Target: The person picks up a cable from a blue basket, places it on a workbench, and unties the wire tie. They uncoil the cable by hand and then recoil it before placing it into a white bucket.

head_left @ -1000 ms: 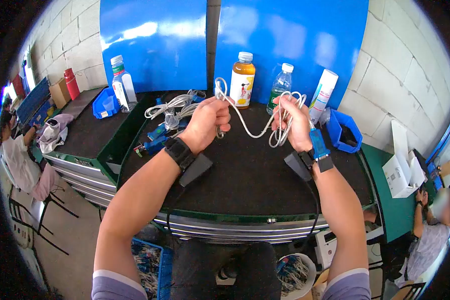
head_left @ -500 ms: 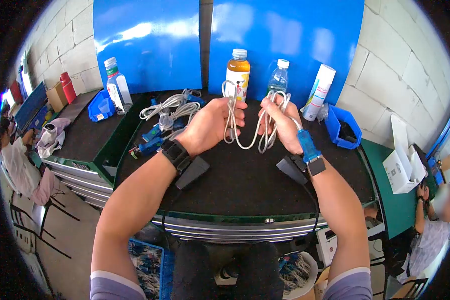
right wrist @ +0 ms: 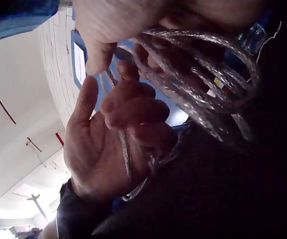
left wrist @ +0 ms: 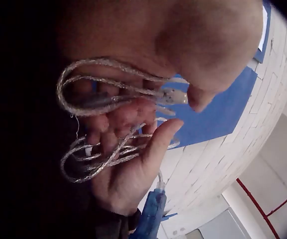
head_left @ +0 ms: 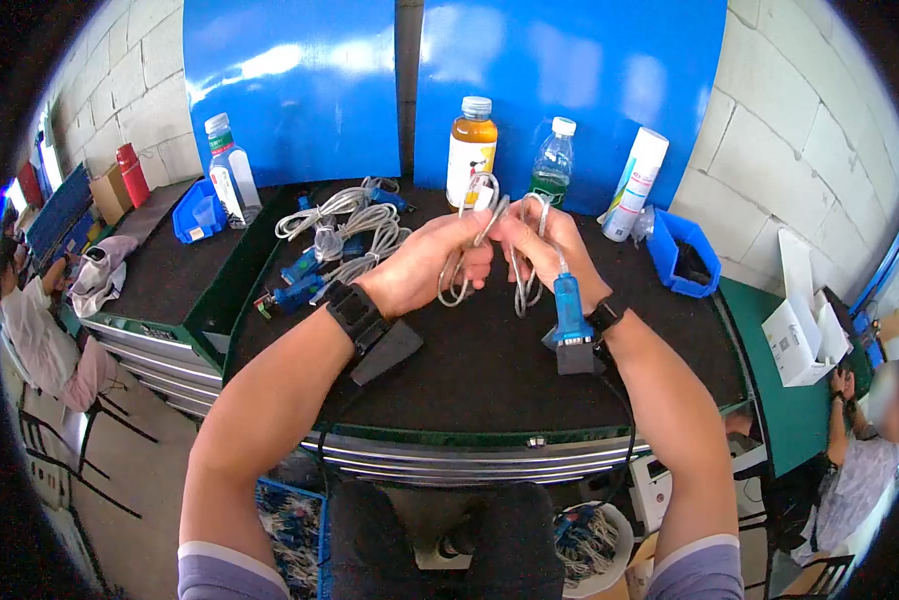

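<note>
A grey braided cable hangs in loops between the two hands over the black mat. My left hand grips one bundle of loops; a pale end piece sticks out near its thumb. My right hand holds the other loops, fingers curled round them. Both hands are close together, the thumbs almost meeting. From the right hand the cable runs to a translucent blue connector, which lies over the right wrist. Left of the hands, several coiled grey cables with blue connectors rest on the mat.
Behind the hands stand an amber drink bottle, a clear bottle and a spray can. A blue bin sits at the right. Below the bench are a blue crate and a white bucket of cables.
Both hands have come together, drawing the cable span between them into loops. The blue connector has swung inward over the right wrist and now points down.
</note>
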### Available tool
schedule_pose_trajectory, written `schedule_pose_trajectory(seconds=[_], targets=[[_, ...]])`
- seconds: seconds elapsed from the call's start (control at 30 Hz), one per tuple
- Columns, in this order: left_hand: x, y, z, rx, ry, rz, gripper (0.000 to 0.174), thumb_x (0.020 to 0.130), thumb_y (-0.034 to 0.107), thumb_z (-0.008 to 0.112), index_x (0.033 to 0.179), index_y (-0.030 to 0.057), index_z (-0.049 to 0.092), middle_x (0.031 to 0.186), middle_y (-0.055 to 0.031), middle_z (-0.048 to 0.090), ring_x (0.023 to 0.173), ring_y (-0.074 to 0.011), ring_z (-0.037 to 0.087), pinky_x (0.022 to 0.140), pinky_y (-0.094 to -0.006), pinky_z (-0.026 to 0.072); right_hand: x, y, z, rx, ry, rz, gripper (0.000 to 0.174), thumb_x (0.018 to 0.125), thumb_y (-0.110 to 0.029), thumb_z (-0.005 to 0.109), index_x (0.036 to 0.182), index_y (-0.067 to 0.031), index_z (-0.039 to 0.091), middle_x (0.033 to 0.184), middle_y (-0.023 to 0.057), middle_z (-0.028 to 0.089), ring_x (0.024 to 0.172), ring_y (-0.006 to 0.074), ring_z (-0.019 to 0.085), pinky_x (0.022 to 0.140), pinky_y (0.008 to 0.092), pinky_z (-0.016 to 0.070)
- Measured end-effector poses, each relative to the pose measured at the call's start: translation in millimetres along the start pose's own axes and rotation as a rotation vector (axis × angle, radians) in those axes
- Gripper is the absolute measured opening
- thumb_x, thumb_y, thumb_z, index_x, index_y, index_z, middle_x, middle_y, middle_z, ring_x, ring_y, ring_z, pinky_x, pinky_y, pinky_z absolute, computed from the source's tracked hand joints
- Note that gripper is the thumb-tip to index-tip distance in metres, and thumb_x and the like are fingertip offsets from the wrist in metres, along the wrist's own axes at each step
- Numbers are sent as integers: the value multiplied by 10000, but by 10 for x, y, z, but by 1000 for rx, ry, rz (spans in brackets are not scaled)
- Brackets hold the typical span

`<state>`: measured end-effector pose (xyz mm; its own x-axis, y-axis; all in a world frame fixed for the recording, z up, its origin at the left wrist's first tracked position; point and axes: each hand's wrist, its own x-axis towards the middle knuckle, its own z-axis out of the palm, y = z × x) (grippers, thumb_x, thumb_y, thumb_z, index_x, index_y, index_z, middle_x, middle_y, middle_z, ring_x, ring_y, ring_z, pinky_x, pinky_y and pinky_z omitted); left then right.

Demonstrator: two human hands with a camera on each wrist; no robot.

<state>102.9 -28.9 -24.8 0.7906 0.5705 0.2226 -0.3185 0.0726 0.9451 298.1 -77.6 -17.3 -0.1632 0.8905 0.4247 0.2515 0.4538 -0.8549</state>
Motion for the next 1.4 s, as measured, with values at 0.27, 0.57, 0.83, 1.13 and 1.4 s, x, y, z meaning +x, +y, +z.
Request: schedule_pose_trajectory(seconds=[0.27,0.57,0.83,1.13,1.4], targets=[[-45,68,-55,90,457,88,160,992,254,593,990,103,538,616,62,366,503,-64,348,458,-256,280,51,-5,-229,255,298,45,407,1005,-425,526,1018,-21,573,801,75,630,646,175,645,595,294,543],[-8,31,-98,126,363,77,300,1038,318,502,1140,66,629,774,32,531,628,-71,488,505,-243,366,73,107,-277,225,221,57,357,1008,-371,532,991,-24,617,817,72,639,713,178,672,654,307,579],[32,-67,-131,335,184,137,451,1056,389,438,1305,39,574,1104,-73,665,1014,-158,640,880,-325,520,17,-16,-86,352,2,48,395,1021,-396,495,1023,-18,608,831,91,653,726,202,688,673,323,574],[-27,-21,-44,523,154,88,398,1032,403,511,1136,33,614,749,-17,589,680,-104,572,631,-271,462,30,41,-85,319,-18,51,475,1027,-460,455,1058,-5,590,831,85,650,746,205,691,676,317,563],[-16,32,-114,172,442,175,284,1015,317,568,988,34,575,607,55,351,492,-70,311,486,-257,283,89,72,-217,383,135,57,458,1007,-471,501,1041,-22,585,834,79,629,770,215,692,699,347,566]])
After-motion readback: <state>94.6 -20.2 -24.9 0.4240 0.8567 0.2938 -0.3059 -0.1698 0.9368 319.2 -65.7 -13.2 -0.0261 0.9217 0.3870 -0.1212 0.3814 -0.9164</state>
